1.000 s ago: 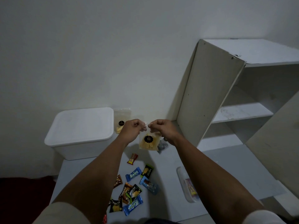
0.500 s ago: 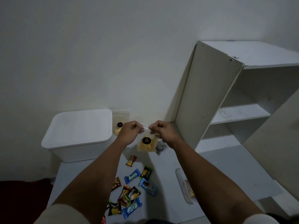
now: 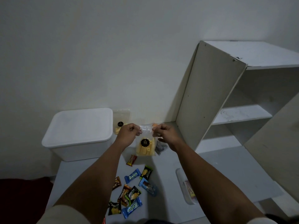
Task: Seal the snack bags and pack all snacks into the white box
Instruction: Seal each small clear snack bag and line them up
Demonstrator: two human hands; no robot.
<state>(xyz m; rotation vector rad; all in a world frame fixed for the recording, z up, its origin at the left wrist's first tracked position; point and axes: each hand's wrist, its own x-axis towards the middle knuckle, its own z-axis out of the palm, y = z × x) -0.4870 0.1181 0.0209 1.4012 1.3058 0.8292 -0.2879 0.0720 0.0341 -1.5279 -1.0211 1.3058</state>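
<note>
Head view. We hold one clear snack bag (image 3: 145, 145) above the far part of the white table (image 3: 165, 178). Our left hand (image 3: 129, 132) has its fingers curled, pinching the left end of the bag's top strip. Our right hand (image 3: 165, 132) has its fingers curled likewise, pinching the right end of the same strip. The bag hangs upright between both hands; it carries a round black label and contains yellow snack pieces in its lower half. We cannot tell whether the strip is sealed.

The white box (image 3: 77, 135) stands at the far left of the table with its lid on. A second clear snack bag (image 3: 121, 121) with the same black label leans upright against the wall, just beside the box's right side and behind our left hand.

Small wrapped snacks (image 3: 131, 193) lie scattered on the near part of the table, between our forearms: blue, black, orange and brown wrappers. A dark packet (image 3: 161, 148) lies below our right hand, just beside the held bag. A clear tray (image 3: 184, 186) lies at the near right of the table. A white shelf unit (image 3: 226, 102) stands at the right.
</note>
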